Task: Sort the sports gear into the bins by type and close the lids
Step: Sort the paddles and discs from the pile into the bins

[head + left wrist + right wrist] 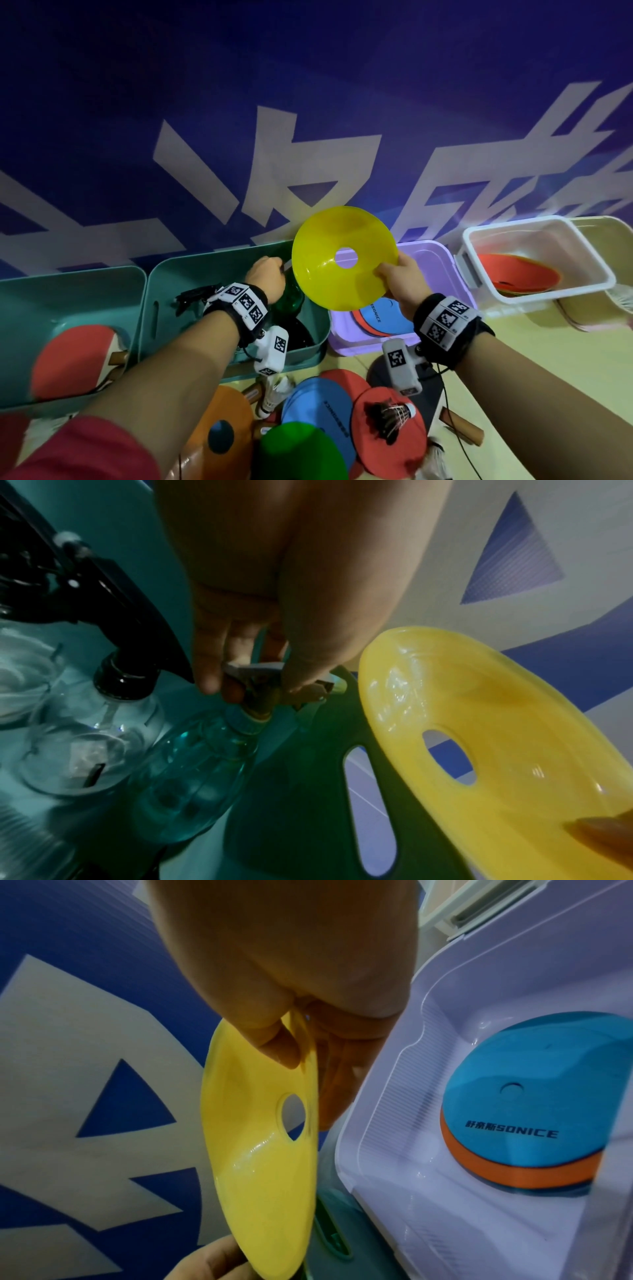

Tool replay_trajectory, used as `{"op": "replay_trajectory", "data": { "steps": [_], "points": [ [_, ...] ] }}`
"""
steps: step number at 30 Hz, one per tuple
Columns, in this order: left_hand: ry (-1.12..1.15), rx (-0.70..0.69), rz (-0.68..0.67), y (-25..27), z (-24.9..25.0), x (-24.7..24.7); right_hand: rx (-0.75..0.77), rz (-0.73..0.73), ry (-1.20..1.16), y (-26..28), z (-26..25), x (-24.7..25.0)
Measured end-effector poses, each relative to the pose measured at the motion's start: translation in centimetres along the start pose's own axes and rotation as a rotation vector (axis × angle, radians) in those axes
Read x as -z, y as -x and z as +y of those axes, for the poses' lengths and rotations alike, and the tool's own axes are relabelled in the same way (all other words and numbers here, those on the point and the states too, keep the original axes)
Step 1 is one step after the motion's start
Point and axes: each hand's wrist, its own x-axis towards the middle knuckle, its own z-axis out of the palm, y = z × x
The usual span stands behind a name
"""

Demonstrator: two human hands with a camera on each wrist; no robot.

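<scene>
My right hand [387, 274] pinches the rim of a yellow disc cone [342, 260] and holds it up over the gap between the teal bin [191, 270] and the purple bin [428, 260]. In the right wrist view, thumb and fingers [281, 1047] clamp the yellow disc cone [263, 1150] beside the purple bin [394, 1123]. My left hand [270, 270] reaches into the teal bin and grips the spray head of a green bottle [291, 298]. The left wrist view shows my left hand [253, 674] curled round the trigger head of the green bottle [202, 764].
A blue-and-orange disc [527, 1102] lies in the purple bin. The white bin [541, 221] at the right holds orange cones [520, 274]. A clear bottle with a black sprayer [92, 723] stands in the teal bin. Paddles, shuttlecocks, a green cone [301, 448] and discs lie on the floor below.
</scene>
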Motion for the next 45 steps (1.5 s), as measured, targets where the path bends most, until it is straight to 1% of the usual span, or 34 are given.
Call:
{"op": "replay_trajectory", "data": {
  "steps": [4,8,11,14,17,20,24,28,32,36,39,42,45],
  "points": [
    [0.062,-0.003,0.021,1.2,0.0,1.5,0.014,0.003,0.005,0.8,-0.2,-0.1],
    [0.164,0.015,0.077,3.6,0.5,3.4,0.040,-0.006,-0.015,2.4,-0.9,0.0],
    [0.208,-0.001,0.116,6.6,1.5,4.7,0.081,-0.028,-0.032,4.1,-1.5,0.6],
    [0.276,0.014,0.131,9.6,2.6,5.3,0.119,-0.051,-0.051,5.7,-1.7,1.5],
    [0.279,-0.009,0.170,12.5,4.2,5.3,0.159,-0.089,-0.078,7.4,-2.0,2.5],
    [0.249,-0.078,0.224,15.3,6.5,4.8,0.188,-0.125,-0.092,9.0,-2.2,4.4],
    [0.349,-0.171,0.269,18.8,11.1,2.7,0.227,-0.126,-0.089,11.0,-2.1,9.1],
    [0.283,-0.219,0.318,21.8,16.8,-0.9,0.250,-0.124,-0.102,13.2,-1.2,15.6],
    [0.249,-0.233,0.279,24.3,22.5,-5.5,0.245,-0.102,-0.104,15.2,0.7,22.6],
    [0.212,-0.281,0.241,25.1,27.9,-9.1,0.220,-0.058,-0.107,17.0,2.3,28.7],
    [0.205,-0.324,0.209,25.1,31.2,-10.7,0.216,-0.055,-0.086,18.4,2.9,32.1],
    [0.203,-0.362,0.190,24.5,33.4,-11.9,0.188,-0.054,-0.056,19.3,3.6,34.4],
    [0.184,-0.414,0.130,23.6,34.9,-12.7,0.163,-0.060,-0.043,19.5,4.2,35.7]
  ]
}}
